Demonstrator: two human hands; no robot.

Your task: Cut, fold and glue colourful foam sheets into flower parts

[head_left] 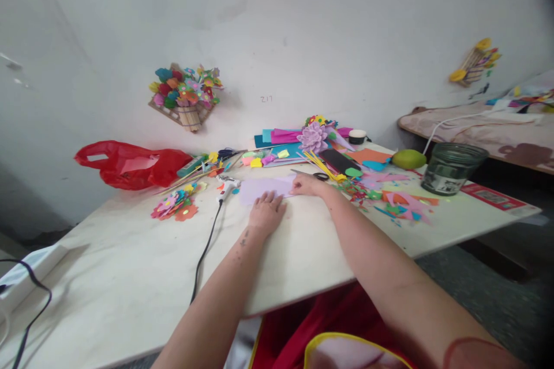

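My left hand [267,212] lies flat with its fingers spread on the near part of a pale lilac sheet [255,188]. At the sheet's right side, my right hand [306,184] is closed, its fingertips pressed down at the edge. A thin grey pointed piece [298,172] shows just behind those fingers, and a black loop handle [321,176] shows beyond the wrist; whether they are one tool, and whether I hold it, I cannot tell. Left of the sheet rests a white glue gun [227,187] with a black cord.
Foam flowers [175,204] and a red plastic bag [130,166] lie on the left. Coloured scraps [402,202], a dark phone [341,161], and a glass jar [452,170] stand or lie right. A lilac flower [313,137] sits at the back; a power strip [32,274] is near left.
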